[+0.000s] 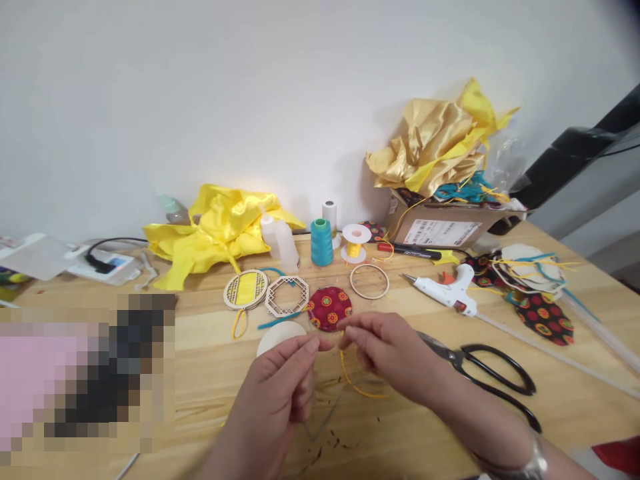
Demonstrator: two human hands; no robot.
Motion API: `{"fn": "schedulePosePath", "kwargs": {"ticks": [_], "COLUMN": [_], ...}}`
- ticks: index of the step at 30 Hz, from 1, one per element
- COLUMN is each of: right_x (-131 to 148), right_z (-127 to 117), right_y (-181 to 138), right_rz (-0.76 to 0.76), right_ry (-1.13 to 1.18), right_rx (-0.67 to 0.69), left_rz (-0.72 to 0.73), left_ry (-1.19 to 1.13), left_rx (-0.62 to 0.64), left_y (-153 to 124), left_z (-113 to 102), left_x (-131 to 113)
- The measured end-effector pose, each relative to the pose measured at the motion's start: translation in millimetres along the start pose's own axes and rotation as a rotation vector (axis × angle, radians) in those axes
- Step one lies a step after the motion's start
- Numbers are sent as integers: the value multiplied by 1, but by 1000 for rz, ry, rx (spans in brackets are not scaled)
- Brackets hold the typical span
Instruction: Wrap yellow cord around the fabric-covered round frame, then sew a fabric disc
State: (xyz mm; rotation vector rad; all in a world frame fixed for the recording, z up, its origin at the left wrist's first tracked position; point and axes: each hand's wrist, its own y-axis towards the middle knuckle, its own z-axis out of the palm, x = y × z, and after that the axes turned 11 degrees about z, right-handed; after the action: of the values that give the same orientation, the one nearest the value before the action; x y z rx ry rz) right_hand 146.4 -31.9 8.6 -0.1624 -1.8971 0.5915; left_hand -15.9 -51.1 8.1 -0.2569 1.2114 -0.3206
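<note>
My left hand is closed in a pinch in the middle of the view; whatever it holds, if anything, is too small to make out. Facing it from the right, my right hand pinches a yellow cord, which hangs down and curls over the table. Just beyond the fingertips lies a red patterned fabric disc. A white disc lies partly hidden behind my left hand. Farther back are an octagonal wooden lattice frame, a round lattice piece backed with yellow, and a thin wooden ring.
Black-handled scissors lie partly under my right forearm. A white glue gun rests behind them. Teal thread, a yellow cord spool, yellow satin and a fabric-filled cardboard box stand along the wall.
</note>
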Motion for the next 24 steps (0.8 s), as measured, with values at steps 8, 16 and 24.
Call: {"fn": "schedulePosePath", "kwargs": {"ticks": [8, 16, 24], "right_x": [19, 27, -6], "right_z": [-21, -55, -39], "right_y": [16, 29, 38], "right_rz": [97, -2, -163], "right_ry": [933, 708, -521], "right_rx": [91, -100, -466], "left_rz": [-54, -27, -9], "left_ry": [130, 141, -36], "left_rx": [62, 39, 90], "left_y": [-7, -10, -24], "left_z": [7, 2, 1], "left_x": [11, 5, -19]}}
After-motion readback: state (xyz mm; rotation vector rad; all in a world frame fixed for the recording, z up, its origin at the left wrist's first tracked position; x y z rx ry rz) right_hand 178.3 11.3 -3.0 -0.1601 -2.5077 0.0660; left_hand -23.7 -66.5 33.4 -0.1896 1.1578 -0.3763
